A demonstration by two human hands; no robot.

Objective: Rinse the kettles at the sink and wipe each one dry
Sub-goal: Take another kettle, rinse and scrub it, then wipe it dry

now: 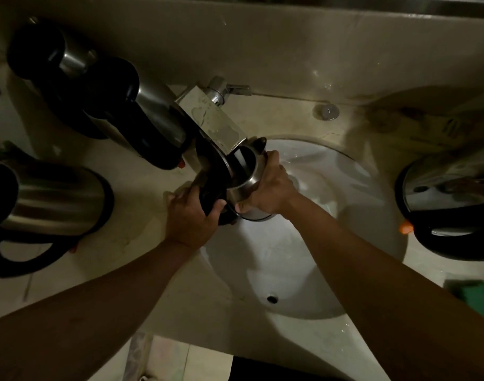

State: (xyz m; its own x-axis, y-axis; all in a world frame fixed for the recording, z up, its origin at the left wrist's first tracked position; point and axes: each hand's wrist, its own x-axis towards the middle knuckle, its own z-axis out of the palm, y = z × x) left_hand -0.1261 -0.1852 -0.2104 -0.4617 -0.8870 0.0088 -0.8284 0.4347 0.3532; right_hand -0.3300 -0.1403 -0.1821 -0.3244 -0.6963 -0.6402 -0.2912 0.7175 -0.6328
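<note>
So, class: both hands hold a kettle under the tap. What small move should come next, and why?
Probably turn on the tap. The kettle sits mouth-up under the spout, left hand on its black handle side, right hand round the steel body, and no water stream is visible.

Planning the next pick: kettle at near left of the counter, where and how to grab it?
Judged from its pose, take the near-left kettle by its black loop handle, coming from the near side. The handle juts toward the counter's front edge and is free; the steel body is broad and smooth, and other kettles crowd the far side.
</note>
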